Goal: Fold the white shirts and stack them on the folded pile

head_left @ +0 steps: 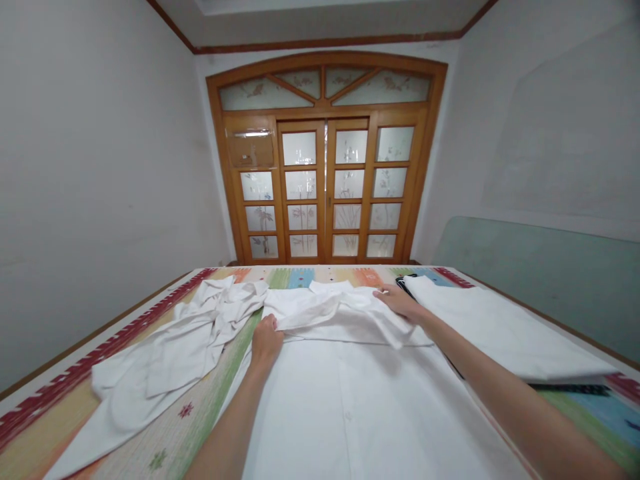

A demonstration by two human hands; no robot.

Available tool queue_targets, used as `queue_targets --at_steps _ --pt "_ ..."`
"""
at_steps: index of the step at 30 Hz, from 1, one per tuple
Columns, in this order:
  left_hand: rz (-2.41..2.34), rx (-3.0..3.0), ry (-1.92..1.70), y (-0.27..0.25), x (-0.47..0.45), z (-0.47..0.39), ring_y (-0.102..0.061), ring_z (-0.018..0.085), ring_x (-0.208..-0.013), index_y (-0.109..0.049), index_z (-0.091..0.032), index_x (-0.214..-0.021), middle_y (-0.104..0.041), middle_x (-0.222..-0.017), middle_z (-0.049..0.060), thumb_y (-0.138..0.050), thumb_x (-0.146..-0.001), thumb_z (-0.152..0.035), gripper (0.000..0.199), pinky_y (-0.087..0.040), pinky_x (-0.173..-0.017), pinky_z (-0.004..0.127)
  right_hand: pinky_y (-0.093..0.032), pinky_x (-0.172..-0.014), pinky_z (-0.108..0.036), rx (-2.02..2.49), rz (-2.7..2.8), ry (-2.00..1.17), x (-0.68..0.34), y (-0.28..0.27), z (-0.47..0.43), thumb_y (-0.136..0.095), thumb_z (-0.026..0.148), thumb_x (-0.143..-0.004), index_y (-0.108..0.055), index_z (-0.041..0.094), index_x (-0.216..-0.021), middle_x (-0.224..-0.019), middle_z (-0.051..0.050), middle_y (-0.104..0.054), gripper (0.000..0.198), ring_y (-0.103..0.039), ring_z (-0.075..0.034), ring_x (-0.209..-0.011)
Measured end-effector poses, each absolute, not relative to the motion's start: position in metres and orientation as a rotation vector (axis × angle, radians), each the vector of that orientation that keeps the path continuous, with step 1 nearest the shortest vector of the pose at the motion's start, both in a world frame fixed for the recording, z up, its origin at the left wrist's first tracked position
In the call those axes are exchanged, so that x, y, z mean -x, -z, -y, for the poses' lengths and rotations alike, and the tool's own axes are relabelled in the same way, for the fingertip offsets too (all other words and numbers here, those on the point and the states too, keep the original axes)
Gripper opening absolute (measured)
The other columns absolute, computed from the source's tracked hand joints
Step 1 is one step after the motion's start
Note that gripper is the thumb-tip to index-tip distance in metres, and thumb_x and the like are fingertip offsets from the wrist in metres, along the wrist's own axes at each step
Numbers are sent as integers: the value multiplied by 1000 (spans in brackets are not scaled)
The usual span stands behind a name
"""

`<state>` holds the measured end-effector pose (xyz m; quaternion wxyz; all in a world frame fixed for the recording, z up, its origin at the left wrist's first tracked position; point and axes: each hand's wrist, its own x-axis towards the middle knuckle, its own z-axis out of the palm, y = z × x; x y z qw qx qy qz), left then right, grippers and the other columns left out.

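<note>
Spreading from the near edge up to its collar, a white button-front cloth shirt point(345, 407) lies lengthwise in the middle of the head view, on a multicoloured striped woven cover point(185, 413). The left hand point(267, 341) is at the shirt's left side, its fingers curled and clamped on the edge of a fabric layer bunched across the upper part. The right hand point(399, 300) reaches farther up, near the right shoulder, thumb and fingers pinching the same loose layer — it sags in creases between the hands. Left of the shirt lies a crumpled white fabric heap point(165, 360); to the right, a flat folded white cloth point(500, 327) — black patterned material point(570, 389) shows along its near edge.
</note>
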<state>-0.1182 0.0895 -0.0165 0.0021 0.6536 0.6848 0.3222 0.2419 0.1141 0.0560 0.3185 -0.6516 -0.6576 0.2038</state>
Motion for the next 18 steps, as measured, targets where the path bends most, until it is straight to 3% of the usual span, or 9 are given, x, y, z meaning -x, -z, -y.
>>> queue_targets --at_steps 3,6,9,12,15,18 --pt "-2187 -2069 -882 13 117 -87 -56 20 -70 -42 -22 -65 -55 -66 2 -49 -64 -3 20 -34 -63 29 -44 -81 -30 1990 2026 -26 -258 -71 -117 -54 30 -89 -69 18 -89 -101 -11 -71 19 -63 -25 -101" --pt "-2203 -2070 -757 9 115 -85 -61 21 -76 -51 -21 -72 -62 -72 4 -52 -67 -7 14 -36 -64 28 -44 -78 -31 2155 2144 180 -262 -69 -117 -50 33 -93 -70 19 -99 -106 -13 -71 25 -64 -26 -102" --pt "-2200 -2075 -729 6 113 -83 -64 22 -84 -59 -20 -88 -68 -82 5 -54 -73 -14 17 -42 -69 28 -43 -81 -33 2255 2168 226 -258 -48 -119 -46 30 -96 -68 16 -104 -109 -16 -70 28 -64 -28 -105" --pt "-2115 -2155 -765 9 112 -83 -64 23 -101 -64 -21 -105 -72 -104 7 -57 -77 -24 29 -46 -85 30 -42 -83 -34 2321 2149 161 -254 -19 -122 -42 28 -98 -63 14 -109 -114 -18 -68 28 -63 -27 -108" --pt "-2015 -2230 -810 14 113 -85 -64 23 -108 -70 -22 -104 -72 -112 6 -56 -79 -27 29 -45 -95 31 -42 -82 -34 2375 2044 70 -253 -2 -126 -33 27 -100 -56 12 -116 -117 -19 -66 31 -62 -26 -109" --pt "-2002 -2253 -840 16 114 -86 -67 22 -100 -73 -21 -99 -74 -103 6 -56 -77 -26 28 -46 -91 29 -42 -83 -36 2367 1998 39 -255 -4 -131 -30 26 -100 -53 10 -117 -118 -21 -64 33 -61 -27 -110"
